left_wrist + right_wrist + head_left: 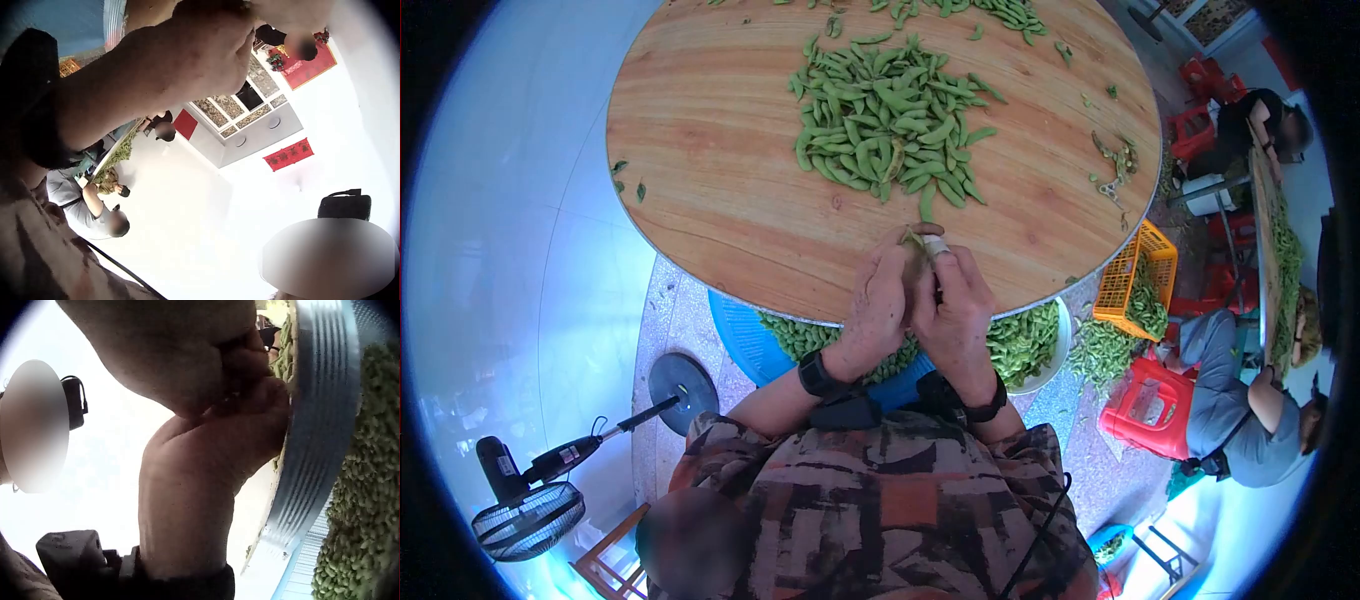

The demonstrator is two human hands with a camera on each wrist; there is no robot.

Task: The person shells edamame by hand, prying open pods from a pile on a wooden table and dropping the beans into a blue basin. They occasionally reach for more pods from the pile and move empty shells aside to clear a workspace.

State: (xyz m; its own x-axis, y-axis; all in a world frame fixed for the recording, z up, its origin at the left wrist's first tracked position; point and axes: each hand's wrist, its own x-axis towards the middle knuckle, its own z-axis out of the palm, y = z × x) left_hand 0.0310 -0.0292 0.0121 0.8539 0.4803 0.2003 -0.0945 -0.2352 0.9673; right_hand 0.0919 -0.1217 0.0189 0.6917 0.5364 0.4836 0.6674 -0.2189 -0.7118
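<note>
In the head view, my left hand and right hand meet at the near edge of the round wooden table. Their fingertips pinch a green pod between them. A white wrap covers a right fingertip. Just beyond the fingers, another pod lies at the near side of a large pod pile. Both wrist views show the hands close together from below, with the fingertips dark or hidden.
Below the table edge are a blue basin and a pale basin of shelled beans. An orange crate, red stool and seated people are on the right. A fan stands lower left. Husks lie on the table.
</note>
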